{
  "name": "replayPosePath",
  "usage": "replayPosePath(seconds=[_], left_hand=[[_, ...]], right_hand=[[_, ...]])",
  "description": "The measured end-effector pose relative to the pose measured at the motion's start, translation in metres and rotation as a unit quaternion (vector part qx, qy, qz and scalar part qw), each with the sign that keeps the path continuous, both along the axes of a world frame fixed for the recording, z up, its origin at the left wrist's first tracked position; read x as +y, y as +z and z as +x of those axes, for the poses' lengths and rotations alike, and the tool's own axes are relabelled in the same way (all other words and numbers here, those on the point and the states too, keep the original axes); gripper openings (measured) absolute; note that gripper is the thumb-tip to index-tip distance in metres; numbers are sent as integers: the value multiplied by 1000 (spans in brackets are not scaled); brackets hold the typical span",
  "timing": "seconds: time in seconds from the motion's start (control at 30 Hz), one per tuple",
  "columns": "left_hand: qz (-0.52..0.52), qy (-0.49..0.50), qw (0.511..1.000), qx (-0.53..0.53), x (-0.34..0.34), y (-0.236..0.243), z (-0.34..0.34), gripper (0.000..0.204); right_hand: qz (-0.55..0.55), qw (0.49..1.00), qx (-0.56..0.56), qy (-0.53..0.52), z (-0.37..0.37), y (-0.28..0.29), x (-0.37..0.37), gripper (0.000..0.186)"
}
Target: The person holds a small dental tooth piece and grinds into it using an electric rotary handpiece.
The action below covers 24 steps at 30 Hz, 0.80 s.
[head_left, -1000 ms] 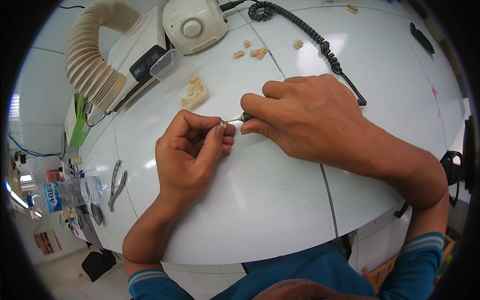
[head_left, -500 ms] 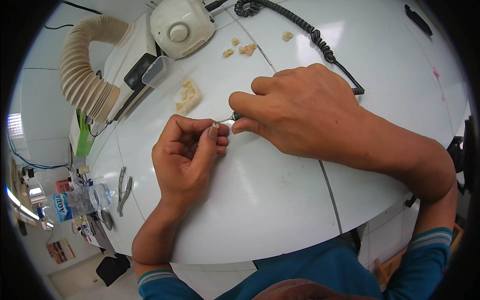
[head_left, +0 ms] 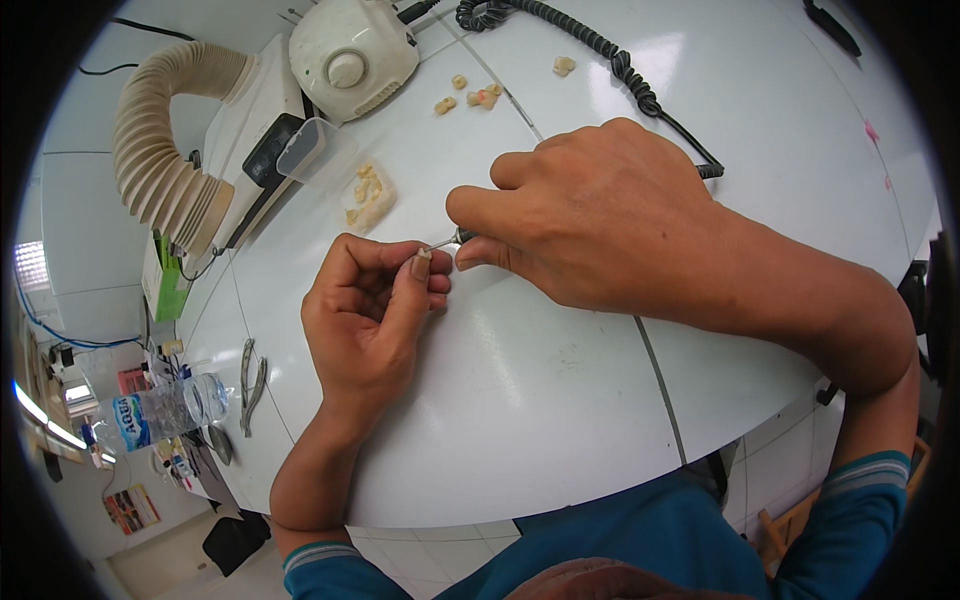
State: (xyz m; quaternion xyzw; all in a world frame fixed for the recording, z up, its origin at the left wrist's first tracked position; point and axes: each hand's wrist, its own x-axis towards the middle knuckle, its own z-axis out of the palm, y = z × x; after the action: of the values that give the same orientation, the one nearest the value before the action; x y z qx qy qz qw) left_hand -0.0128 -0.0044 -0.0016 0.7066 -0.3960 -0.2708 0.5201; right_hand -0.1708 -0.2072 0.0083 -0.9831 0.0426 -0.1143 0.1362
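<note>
My left hand (head_left: 362,318) pinches a small, pale tooth-like crown (head_left: 425,254) between thumb and forefinger, its other fingers curled behind. Across from it, my right hand (head_left: 610,225) grips a dark rotary handpiece (head_left: 464,236), mostly hidden by the fingers. The handpiece's thin metal bur (head_left: 440,244) reaches to the top of the crown and seems to touch it. Behind my left hand, a small clear plastic box (head_left: 383,208) holds several yellowish tooth pieces. Its clear lid (head_left: 312,152) leans up at the back.
Loose tooth pieces (head_left: 484,97) and one single piece (head_left: 564,66) lie farther back. A white control unit (head_left: 352,62), a suction hose (head_left: 140,130) and a black coiled cord (head_left: 622,70) surround the work. At left are a two-armed metal tool (head_left: 250,392) and a water bottle (head_left: 168,410).
The whole view has shifted slightly. Both hands keep nearly the same pose, with the bur still at the crown.
</note>
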Motion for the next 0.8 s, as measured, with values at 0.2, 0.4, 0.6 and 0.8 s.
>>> replayPosePath(seconds=[0.2, 0.4, 0.6, 0.8], left_hand=[[-1, -4, 1000, -9, -1, 1, -1, 7], [-11, 20, 1000, 1, -2, -2, -2, 7], [-9, 12, 1000, -5, -3, 0, -3, 6], [-11, 10, 1000, -5, -2, -1, -3, 6]], right_hand=[[-3, 1000, -4, 1, -1, 0, -1, 33], [0, 1000, 13, -1, 2, 0, -1, 34], [2, 1000, 17, 1, 2, 1, -1, 35], [13, 1000, 23, 1, 2, 1, -1, 35]])
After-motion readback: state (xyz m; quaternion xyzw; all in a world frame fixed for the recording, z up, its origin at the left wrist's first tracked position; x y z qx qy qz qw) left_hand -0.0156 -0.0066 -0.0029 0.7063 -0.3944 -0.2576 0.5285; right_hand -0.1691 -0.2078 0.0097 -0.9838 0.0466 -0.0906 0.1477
